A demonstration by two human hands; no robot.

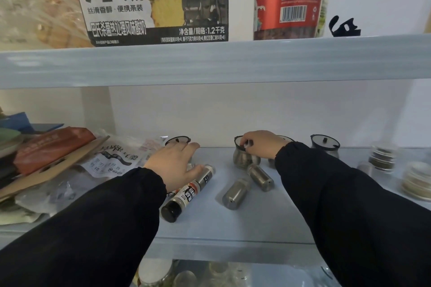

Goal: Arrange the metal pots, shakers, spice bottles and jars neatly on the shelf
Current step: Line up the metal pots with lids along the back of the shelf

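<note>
Black sleeves fill the foreground, both arms reaching onto the shelf point(233, 228). Task looks early: two metal shakers point(235, 193) lie tipped just below the right hand point(261, 147), and spice bottles point(184, 196) lie on their sides under and below the left hand point(175, 163); nothing lined up yet. One pot point(325, 144) stands upright to the right of the right hand, jars point(384, 154) farther right. Right hand's fingers curl down onto the lid knob of a metal pot point(243, 157), gripping it. Left hand is spread wide, fingers loose over a bottle w/ another pot point(178, 140) just beyond; can't tell if it touches either.
</note>
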